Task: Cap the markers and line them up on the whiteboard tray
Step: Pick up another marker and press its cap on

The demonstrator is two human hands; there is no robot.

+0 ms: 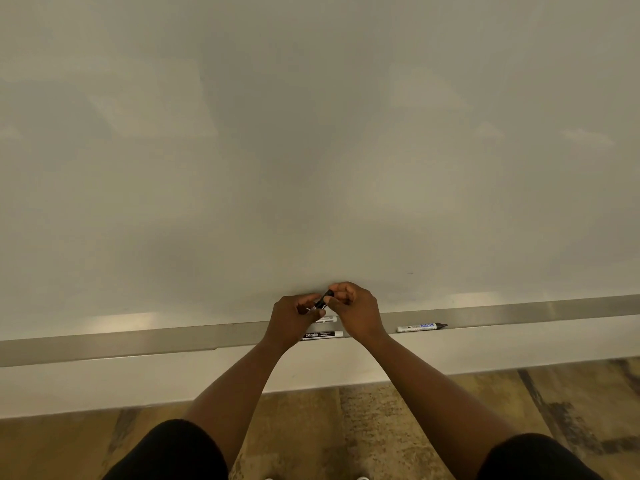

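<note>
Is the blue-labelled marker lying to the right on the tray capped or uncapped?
Capped, apparently: the blue-labelled marker on the tray ends in a dark, blunt cap.

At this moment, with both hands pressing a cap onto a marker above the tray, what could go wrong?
1. The black cap in the right hand meets the white-barrelled marker in the left hand at an angle; it may seat crooked or slip.
2. The white marker with blue lettering on the narrow metal whiteboard tray shows a bare dark tip; it is uncapped and may dry out.
3. The black-labelled white marker lies under the wrists and could be knocked off.
</note>
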